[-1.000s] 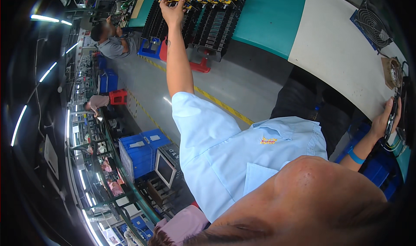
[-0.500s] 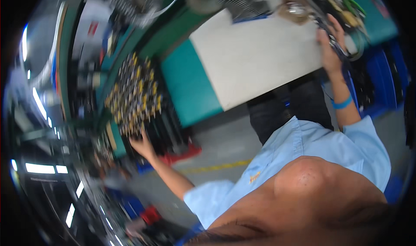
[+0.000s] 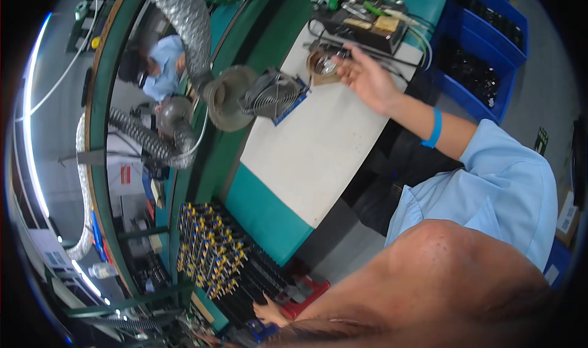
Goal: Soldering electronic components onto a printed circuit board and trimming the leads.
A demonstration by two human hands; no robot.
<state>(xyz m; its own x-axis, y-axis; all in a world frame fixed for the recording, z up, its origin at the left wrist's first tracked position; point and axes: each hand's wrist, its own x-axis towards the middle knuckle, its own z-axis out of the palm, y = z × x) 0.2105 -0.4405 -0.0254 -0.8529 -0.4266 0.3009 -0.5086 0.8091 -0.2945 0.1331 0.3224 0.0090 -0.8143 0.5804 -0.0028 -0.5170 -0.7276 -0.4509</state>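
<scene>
My right hand [image 3: 373, 84] is raised over the far right part of the white work mat [image 3: 306, 146], with a blue band on its wrist. Its fingers are curled, and a small dark thing shows at the fingertips, too unclear to name. Beside them sits a small brown box [image 3: 324, 66] with shiny metal in it. My left hand [image 3: 269, 312] reaches low to the left, fingers apart and holding nothing visible. It is beside a rack [image 3: 260, 274] of dark rails, close to the dense rows of small yellow-tipped parts [image 3: 211, 247] standing on it.
A small black fan [image 3: 272, 97] and a duct hood [image 3: 229, 97] stand at the mat's far edge. Tools and cables lie by a dark tool holder [image 3: 373, 26]. Blue bins [image 3: 478, 60] of black parts are at the right. Another person [image 3: 160, 69] sits across the bench.
The view has swung, so the bench now lies more diagonally. My right hand has moved from the dark tools beside the box to the box's edge. My left hand remains by the rack.
</scene>
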